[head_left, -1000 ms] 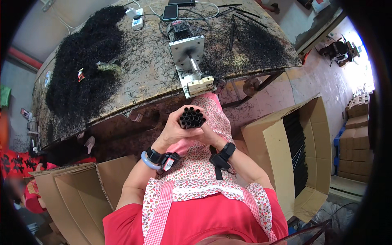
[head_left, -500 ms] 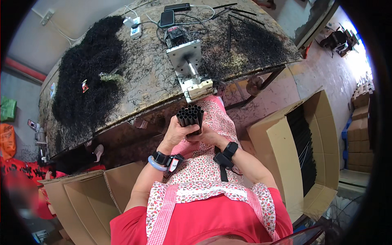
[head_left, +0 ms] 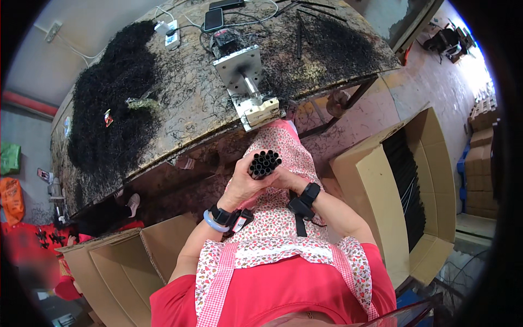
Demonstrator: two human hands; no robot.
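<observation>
A bundle of several thin black tubes (head_left: 264, 164) stands with its open round ends facing up at me, in front of my apron. My left hand (head_left: 243, 182) is closed around the bundle's left side. From the right, my right hand (head_left: 283, 179) wraps the lower part of the same bundle; some of its fingers are hidden. Beyond the hands, at the table's near edge, sits a small machine with a metal plate, a shaft and a cream-coloured block (head_left: 261, 111).
The table (head_left: 185, 117) bears a big heap of black shavings (head_left: 111, 103), a phone (head_left: 214, 20), a power strip (head_left: 172, 37) and loose black tubes (head_left: 299, 41). At right stands an open carton (head_left: 376, 201) full of black tubes; another carton (head_left: 117, 267) is at left, near a seated person.
Both hands have drawn the tube bundle slightly down and right, closer to my body. The tube ends now point more directly up and sit closer together.
</observation>
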